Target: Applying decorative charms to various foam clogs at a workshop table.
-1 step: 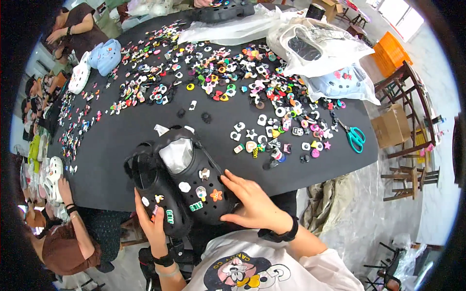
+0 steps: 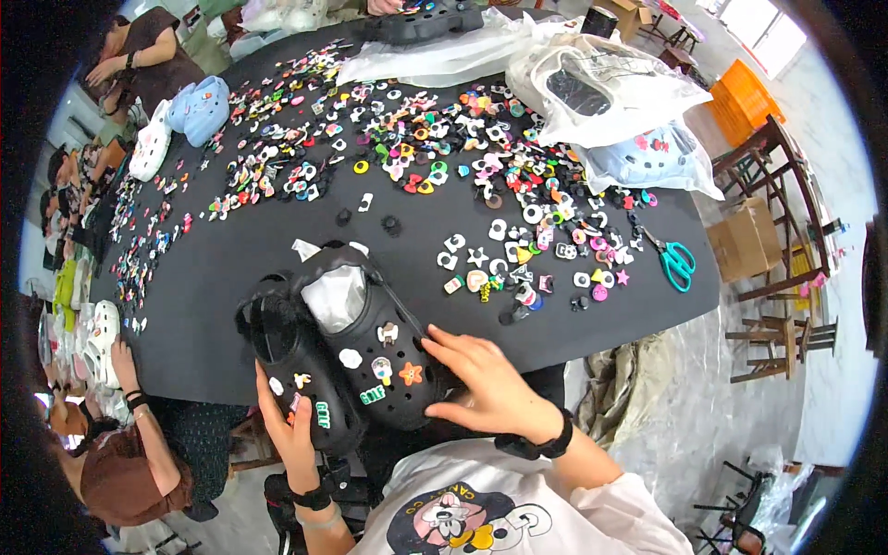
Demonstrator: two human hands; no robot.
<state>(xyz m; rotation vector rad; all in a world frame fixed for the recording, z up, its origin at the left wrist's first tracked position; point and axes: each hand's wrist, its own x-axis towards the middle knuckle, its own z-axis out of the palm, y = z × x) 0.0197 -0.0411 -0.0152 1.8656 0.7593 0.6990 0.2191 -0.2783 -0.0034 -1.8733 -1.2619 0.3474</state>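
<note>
Two black clogs with dark fuzzy lining stand side by side, tilted, at the table's near edge. The left clog (image 2: 326, 407) carries several charms, including green lettering. My left hand (image 2: 294, 430) grips its outer side, thumb over the toe. On the right clog (image 2: 393, 400) are a white cloud charm (image 2: 351, 358), an orange starfish charm (image 2: 411, 373) and others; white stuffing (image 2: 335, 298) fills its opening. My right hand (image 2: 481, 384) holds this clog's outer side, fingers and thumb spread along it. The undersides of both clogs are hidden.
Loose shoe charms (image 2: 416, 139) cover much of the black table (image 2: 231, 314). Teal-handled scissors (image 2: 678, 265) lie at the right, near bagged blue clogs (image 2: 652, 157). Blue clogs (image 2: 199, 109) and a white clog (image 2: 151, 143) stand far left. A co-worker's hand (image 2: 124, 363) touches a white clog (image 2: 104, 342).
My right hand has shifted very slightly to the right along the clog. Otherwise the clogs and my left hand look the same.
</note>
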